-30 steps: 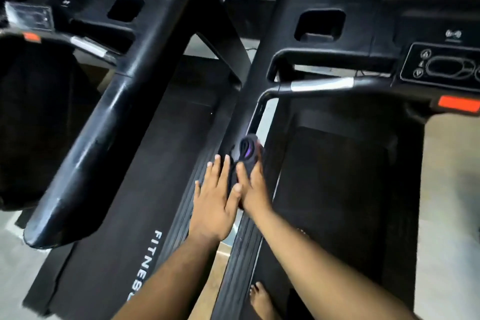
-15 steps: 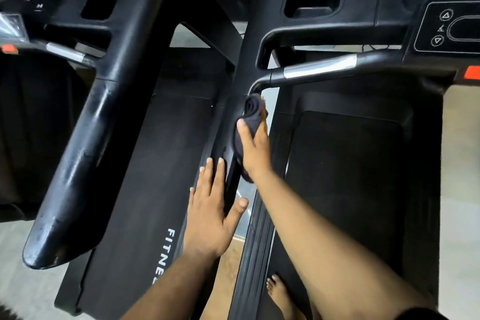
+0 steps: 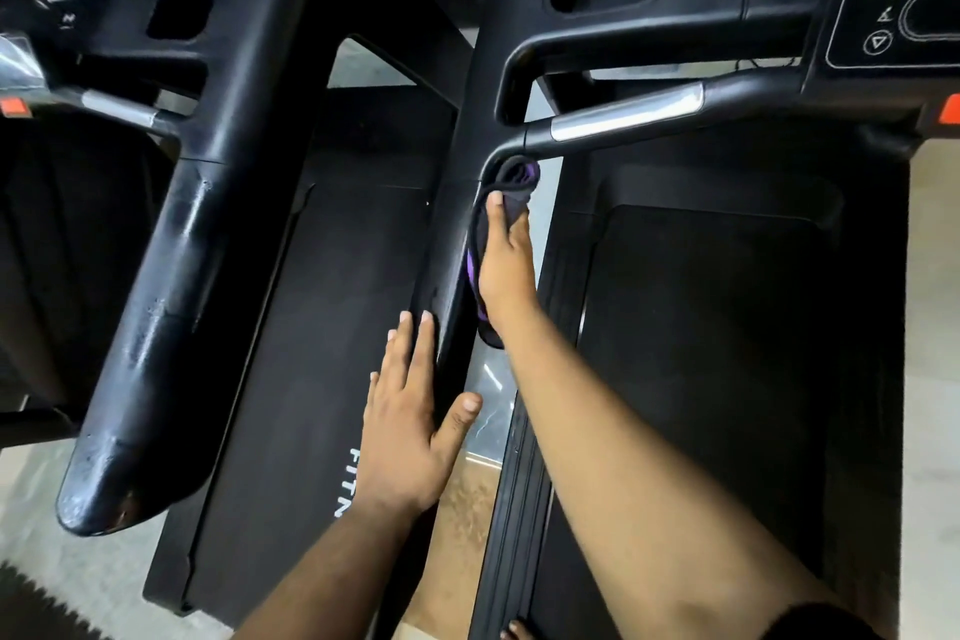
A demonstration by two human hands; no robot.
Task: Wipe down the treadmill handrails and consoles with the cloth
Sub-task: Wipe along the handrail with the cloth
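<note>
**Cloth held against the right treadmill's left handrail**

Gripping a dark cloth [image 3: 511,182] with purple showing in its folds, the right hand [image 3: 506,265] curls round it and holds it against the inner side of the black handrail [image 3: 447,244], just below the bend where a crossbar with a silver grip section [image 3: 626,113] branches off to the right. Part of the cloth hangs out below the wrist. The left hand [image 3: 408,431] lies flat and open on the lower end of the same handrail, fingers straight and pointing up along it, thumb spread to the right, holding nothing.

Above and to the right sits the console [image 3: 893,16] with arrow buttons, well apart from the cloth. A second treadmill stands to the left, its thick black handrail [image 3: 171,276] running diagonally, with a belt [image 3: 311,327] bearing white lettering between the two rails. Bare toes [image 3: 514,631] show at the bottom edge.
</note>
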